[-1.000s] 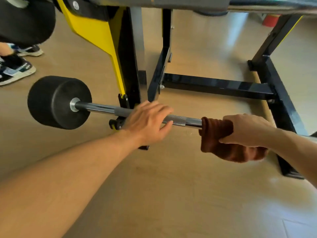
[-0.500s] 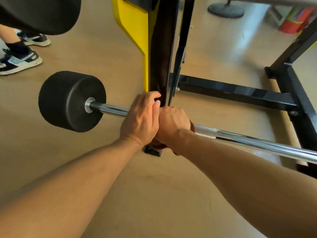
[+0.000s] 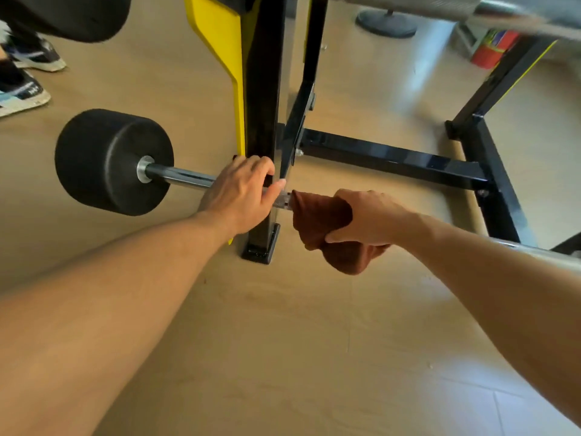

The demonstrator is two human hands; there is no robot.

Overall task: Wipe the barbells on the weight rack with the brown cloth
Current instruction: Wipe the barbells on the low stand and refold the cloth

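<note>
1. Brown cloth (image 3: 327,226) is bunched round the barbell (image 3: 185,178) shaft, gripped by the right hand (image 3: 369,217) with fingers curled over it and the thumb pinching beneath.
2. Left hand (image 3: 240,191) wraps the bare steel just beside the cloth, fingers closed round the shaft against the weight rack (image 3: 264,121) upright.
3. To wipe well, I judge the left hand should steady the shaft while the right squeezes evenly and slides along it.
4. Chrome shaft looks shiny, knurled between the hands, ending in a matt black weight (image 3: 110,162) beyond the left knuckles.
</note>
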